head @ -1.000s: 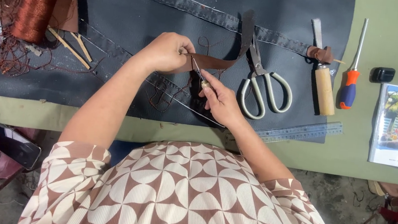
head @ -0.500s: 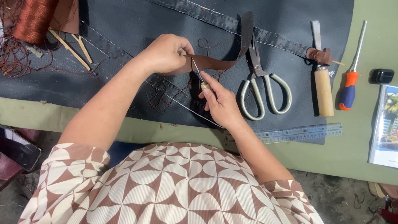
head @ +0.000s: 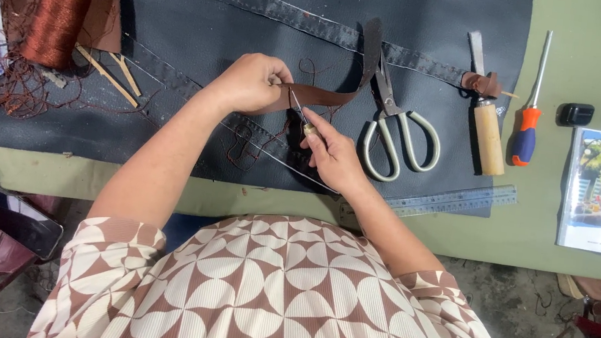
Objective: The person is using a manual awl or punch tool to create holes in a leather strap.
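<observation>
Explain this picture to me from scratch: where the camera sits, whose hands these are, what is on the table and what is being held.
There is no machine here, only a person working with bare hands. The camera is worn on the head and looks down, so the patterned shirt fills the bottom. The left hand pinches a brown leather strip. The right hand holds a thin pointed tool with its tip at the strip. Beneath lies a dark sheet on a green table. Around it: scissors, a wooden-handled tool, an orange screwdriver, a metal ruler and a spool of brown thread.
</observation>
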